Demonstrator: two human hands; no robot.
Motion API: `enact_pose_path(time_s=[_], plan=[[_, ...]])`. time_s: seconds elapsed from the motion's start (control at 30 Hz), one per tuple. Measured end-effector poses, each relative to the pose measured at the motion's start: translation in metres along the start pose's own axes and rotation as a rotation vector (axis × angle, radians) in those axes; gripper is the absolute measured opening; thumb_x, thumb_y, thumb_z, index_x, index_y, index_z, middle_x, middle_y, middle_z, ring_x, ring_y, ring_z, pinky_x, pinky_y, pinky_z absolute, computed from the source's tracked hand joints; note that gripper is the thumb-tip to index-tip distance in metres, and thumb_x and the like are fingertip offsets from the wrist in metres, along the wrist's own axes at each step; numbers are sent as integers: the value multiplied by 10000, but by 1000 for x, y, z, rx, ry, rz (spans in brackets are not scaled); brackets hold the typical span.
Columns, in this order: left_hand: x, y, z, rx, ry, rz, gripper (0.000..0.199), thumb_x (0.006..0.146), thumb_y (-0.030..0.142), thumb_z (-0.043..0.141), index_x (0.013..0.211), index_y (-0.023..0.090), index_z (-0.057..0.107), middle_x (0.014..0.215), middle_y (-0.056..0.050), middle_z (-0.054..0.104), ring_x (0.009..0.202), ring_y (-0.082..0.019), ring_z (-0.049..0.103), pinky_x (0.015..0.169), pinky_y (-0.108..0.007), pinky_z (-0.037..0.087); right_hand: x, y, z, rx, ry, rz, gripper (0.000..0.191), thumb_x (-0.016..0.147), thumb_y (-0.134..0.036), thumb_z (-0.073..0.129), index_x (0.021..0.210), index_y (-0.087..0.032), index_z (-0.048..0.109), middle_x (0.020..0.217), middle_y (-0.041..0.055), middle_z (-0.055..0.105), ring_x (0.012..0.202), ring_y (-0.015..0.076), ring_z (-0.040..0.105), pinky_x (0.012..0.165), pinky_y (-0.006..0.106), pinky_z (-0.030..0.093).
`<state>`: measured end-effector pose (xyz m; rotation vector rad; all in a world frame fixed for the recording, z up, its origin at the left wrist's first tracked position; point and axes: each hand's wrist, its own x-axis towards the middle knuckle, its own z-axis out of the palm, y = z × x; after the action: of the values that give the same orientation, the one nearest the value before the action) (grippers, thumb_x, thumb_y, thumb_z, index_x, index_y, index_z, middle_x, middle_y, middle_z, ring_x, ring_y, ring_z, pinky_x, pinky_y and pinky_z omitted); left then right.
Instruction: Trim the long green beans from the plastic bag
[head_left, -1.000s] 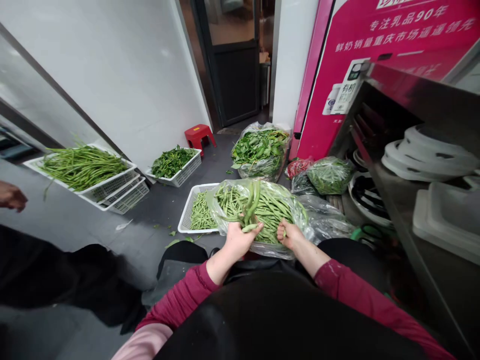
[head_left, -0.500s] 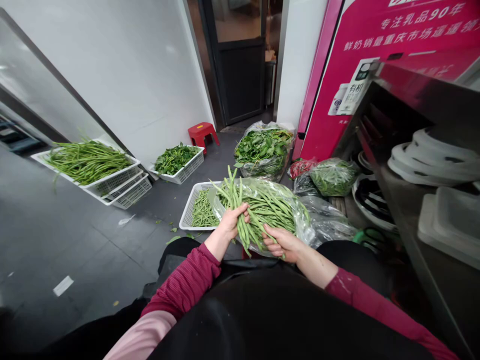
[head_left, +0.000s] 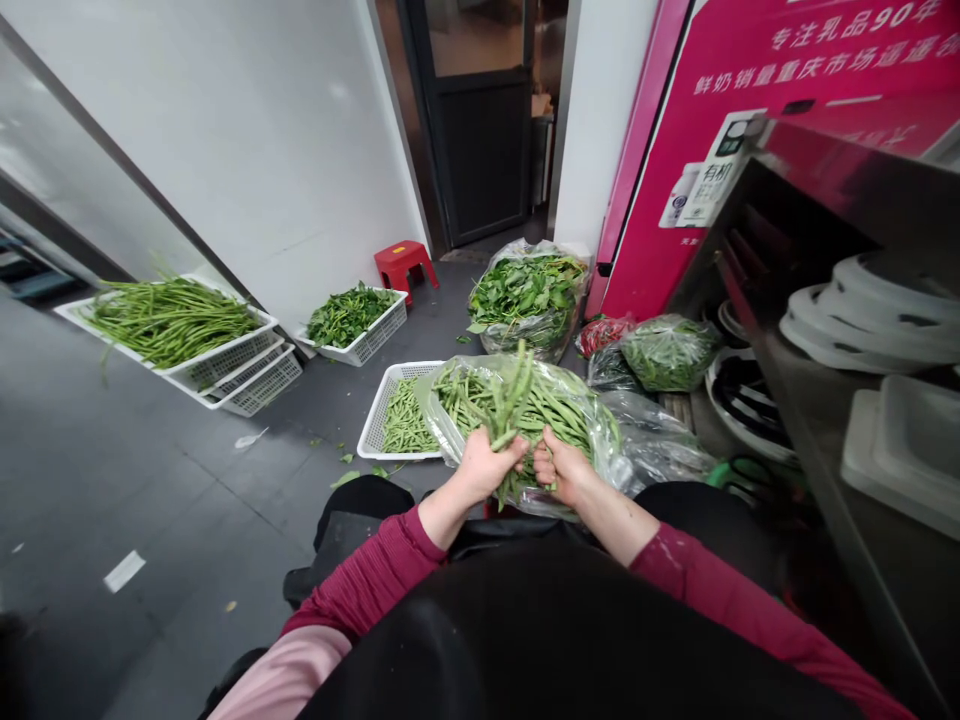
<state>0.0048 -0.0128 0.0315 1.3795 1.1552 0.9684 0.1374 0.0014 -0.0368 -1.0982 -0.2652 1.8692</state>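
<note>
My left hand [head_left: 489, 464] is closed round a bunch of long green beans [head_left: 513, 400], which stands up from the fist. Close beside it on the right, my right hand [head_left: 561, 466] is closed, with a bit of green bean showing at its fingers. Both hands are over the near edge of an open clear plastic bag [head_left: 448, 425] full of green beans [head_left: 559, 405]. Left of the bag sits a white basket [head_left: 373, 425] holding shorter bean pieces [head_left: 407, 420].
Stacked white baskets [head_left: 262, 380] with long green stalks stand at the left. A basket of leafy greens [head_left: 367, 348], a red stool [head_left: 405, 266] and a bag of leaves [head_left: 529, 295] lie ahead. A metal shelf [head_left: 817, 440] is at the right.
My left hand has moved right with its beans, nearer my right hand. The bunch now points more upright, and my right hand's fingers are curled tighter.
</note>
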Motion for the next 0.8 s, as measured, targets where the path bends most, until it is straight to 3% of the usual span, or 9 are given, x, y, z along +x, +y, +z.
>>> enact_pose_path(time_s=[0.13,0.2,0.3,0.37,0.43,0.5,0.6,0.7,0.8], plan=[[-1,7,-7,-122,-2,-35,225,622,332,646,654,130,551,454,11,524,427,-106,497,485,-227,409,17,-2,-20,-83,156,-146,358,769,-480,476,608,-206,313,413,-100,256,290,27,179,259,137,132],[0,11,-8,-168,-70,-54,240,623,339,647,658,125,544,471,7,527,440,-109,509,486,-230,415,17,-4,-28,-101,173,-134,374,768,-492,468,593,-206,304,410,-101,244,292,28,174,266,142,129],[7,11,-6,-211,-177,-147,261,606,348,656,638,118,537,494,0,524,438,-105,503,469,-228,406,6,-6,-23,-165,-136,27,369,751,-512,480,615,-187,371,449,-69,341,323,36,267,291,147,180],[14,4,-3,-179,-157,-159,260,603,347,652,611,117,531,482,7,507,421,-89,470,455,-216,383,-5,-7,-12,-194,-381,160,371,758,-532,452,663,-175,430,466,-59,366,338,42,289,300,147,186],[21,-6,-2,-54,-79,-90,224,609,321,640,589,126,530,480,15,498,428,-79,444,455,-203,358,-15,-6,-1,-169,-502,236,372,782,-528,416,696,-168,450,452,-72,325,326,34,238,297,140,157],[26,-16,-1,132,20,14,158,590,261,645,579,147,538,509,20,511,479,-87,452,474,-196,347,-20,-5,8,-115,-467,254,351,802,-495,408,681,-166,426,439,-89,271,318,24,177,293,128,125],[35,-27,2,280,176,61,119,555,191,657,565,171,540,537,23,521,543,-100,475,495,-191,346,-22,-2,15,-44,-283,198,336,802,-477,424,661,-174,382,436,-101,238,316,17,154,290,118,115],[47,-31,0,45,227,-124,162,603,267,645,582,160,525,495,25,496,448,-90,459,443,-204,346,-15,-5,9,-19,-196,87,348,745,-505,495,671,-182,389,432,-108,227,316,18,152,282,129,118],[60,-27,-12,-357,194,-310,226,636,331,629,629,135,518,469,34,477,381,-77,447,403,-206,356,-6,-8,-9,-106,-159,-37,342,640,-382,659,642,-187,378,424,-114,248,320,17,205,292,136,171]])
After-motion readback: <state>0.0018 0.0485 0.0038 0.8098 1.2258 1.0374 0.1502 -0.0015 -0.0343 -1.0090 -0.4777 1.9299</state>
